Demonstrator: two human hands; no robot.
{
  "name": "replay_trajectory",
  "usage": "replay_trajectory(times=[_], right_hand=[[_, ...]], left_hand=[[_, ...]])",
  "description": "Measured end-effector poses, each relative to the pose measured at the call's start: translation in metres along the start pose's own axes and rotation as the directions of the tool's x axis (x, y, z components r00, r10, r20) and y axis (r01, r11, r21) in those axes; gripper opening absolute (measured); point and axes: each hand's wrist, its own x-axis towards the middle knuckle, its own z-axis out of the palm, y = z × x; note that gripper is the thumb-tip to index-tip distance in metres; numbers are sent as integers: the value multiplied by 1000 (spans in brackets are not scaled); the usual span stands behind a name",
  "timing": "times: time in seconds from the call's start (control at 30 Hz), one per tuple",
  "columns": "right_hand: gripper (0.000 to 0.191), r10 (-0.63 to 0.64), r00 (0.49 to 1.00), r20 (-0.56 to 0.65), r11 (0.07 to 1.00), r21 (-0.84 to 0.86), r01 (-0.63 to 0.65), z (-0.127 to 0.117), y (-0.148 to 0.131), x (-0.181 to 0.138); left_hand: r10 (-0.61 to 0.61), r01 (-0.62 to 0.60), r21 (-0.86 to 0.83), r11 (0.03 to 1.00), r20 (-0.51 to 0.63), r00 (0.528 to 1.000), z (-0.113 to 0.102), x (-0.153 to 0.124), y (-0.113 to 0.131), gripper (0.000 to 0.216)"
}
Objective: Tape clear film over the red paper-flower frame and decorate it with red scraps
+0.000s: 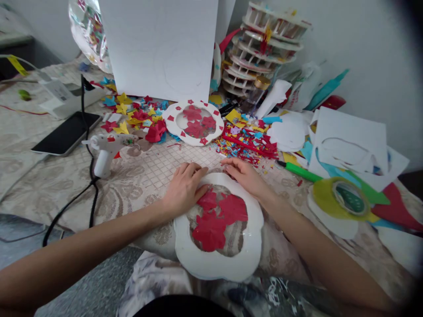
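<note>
A white scalloped frame (218, 267) lies near me at the table's front edge, its near part jutting over. Red paper flowers (209, 231) show in its see-through middle. Over the upper left rim my left hand (187, 187) is closed, with its thumb on the inner side and its fingers bent beyond the edge. My right hand (246, 176) rests along the upper right rim, fingers stretched out loosely; their undersides are hidden. Farther back lies a smaller scalloped frame (172, 132), white with red paper bits around it and red flowers inside.
A glue gun (105, 152), black cable (92, 193) and phone (66, 134) are on the left. Paper stars (124, 108) and scraps (246, 141) lie behind. On the right are a green marker (302, 171) and yellow tape (324, 196). A white board (158, 44) stands at the back.
</note>
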Motion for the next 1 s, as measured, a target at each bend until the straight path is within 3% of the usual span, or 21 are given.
replay_trajectory(times=[0.17,0.33,0.5,0.57,0.73,0.8,0.87,1.0], right_hand=[[26,-131,991,39,982,-129,135,-1,3,3],[31,-289,949,127,935,-176,309,-1,9,-4],[33,-480,843,244,728,-425,538,1,15,-22],[37,-472,831,294,692,-461,556,-2,17,-26],[45,-364,905,220,875,-252,413,-12,22,-22],[44,-332,920,210,897,-233,376,-10,22,-19],[42,-346,910,230,864,-301,405,-5,19,-19],[41,-404,860,310,701,-499,509,0,13,-22]], left_hand=[[27,-27,-15,1000,16,1000,0,1,0,32],[12,-12,-8,1000,45,999,-1,3,1,32],[5,-7,25,1000,62,998,-1,2,1,34],[4,-6,26,1000,66,998,-1,2,1,34],[19,-18,-16,1000,70,997,0,3,0,31],[31,-29,-27,999,65,997,0,3,0,31],[36,-34,-27,999,56,998,1,3,0,30],[37,-36,-16,999,49,998,1,2,0,30]])
